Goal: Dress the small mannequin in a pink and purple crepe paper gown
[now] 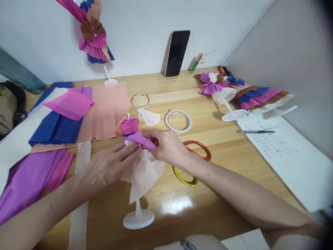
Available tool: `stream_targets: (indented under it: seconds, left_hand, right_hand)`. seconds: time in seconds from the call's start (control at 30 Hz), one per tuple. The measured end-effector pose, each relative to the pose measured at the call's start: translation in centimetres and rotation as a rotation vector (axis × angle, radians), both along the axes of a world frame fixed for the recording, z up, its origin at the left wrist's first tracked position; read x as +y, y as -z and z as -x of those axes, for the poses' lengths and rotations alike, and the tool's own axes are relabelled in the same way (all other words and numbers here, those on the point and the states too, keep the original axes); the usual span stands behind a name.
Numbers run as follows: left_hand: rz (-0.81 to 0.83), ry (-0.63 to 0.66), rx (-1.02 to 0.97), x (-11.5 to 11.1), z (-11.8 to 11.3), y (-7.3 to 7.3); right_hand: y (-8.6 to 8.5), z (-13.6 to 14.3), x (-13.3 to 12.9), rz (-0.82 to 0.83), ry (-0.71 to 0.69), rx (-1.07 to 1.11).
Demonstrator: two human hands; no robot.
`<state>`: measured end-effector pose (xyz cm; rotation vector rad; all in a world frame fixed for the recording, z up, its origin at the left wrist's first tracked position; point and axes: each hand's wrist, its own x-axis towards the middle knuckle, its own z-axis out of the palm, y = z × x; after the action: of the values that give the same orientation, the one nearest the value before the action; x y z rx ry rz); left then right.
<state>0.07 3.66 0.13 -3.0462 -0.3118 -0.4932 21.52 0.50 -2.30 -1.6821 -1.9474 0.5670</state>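
Note:
A small paper-dressed figure on a white round stand (139, 218) is between my hands. Its top is magenta crepe paper (130, 125), and a white paper skirt (145, 172) hangs below. Around its middle lies a folded strip of purple crepe paper (140, 139). My left hand (113, 161) presses its fingers together on the left of this strip, against the figure. From the other side, my right hand (166, 147) pinches the strip's right end between thumb and fingers. Some fingertips are hidden behind the paper.
Crepe paper sheets (109, 111) are heaped at left. Tape rolls (189, 121) and scissors with red and yellow handles (205, 149) lie near my right arm. Dressed figures stand behind left (93, 38) and right (213, 85). A phone (178, 53) leans on the wall.

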Motion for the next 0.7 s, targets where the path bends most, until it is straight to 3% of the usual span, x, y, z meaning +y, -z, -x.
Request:
stream_targets:
  seconds: [0.2, 0.43, 0.5, 0.6, 0.63, 0.7]
  left_hand:
    - [0.064, -0.013, -0.024, 0.1, 0.4, 0.6]
    - [0.116, -0.017, 0.005, 0.3, 0.8, 0.8]
    - [0.116, 0.006, -0.011, 0.4, 0.8, 0.8]
    - [0.130, 0.017, -0.053, 0.5, 0.5, 0.9]
    - [0.145, 0.017, -0.063, 0.5, 0.4, 0.9]
    - [0.189, 0.018, -0.088, 0.6, 0.2, 0.9]
  right_hand:
    - [0.2, 0.0, 0.0, 0.015, -0.040, -0.066]
    - [-0.2, -0.3, 0.2, 0.153, -0.053, 0.096]
    - [-0.6, -0.7, -0.1, 0.091, -0.037, 0.189]
    - [-1.9, -1.6, -1.2, -0.152, -0.019, 0.314]
    - [-2.4, -1.9, -1.7, -0.239, -0.062, 0.329]
    - [-3.2, -2.5, -2.7, -0.348, -0.283, 0.331]
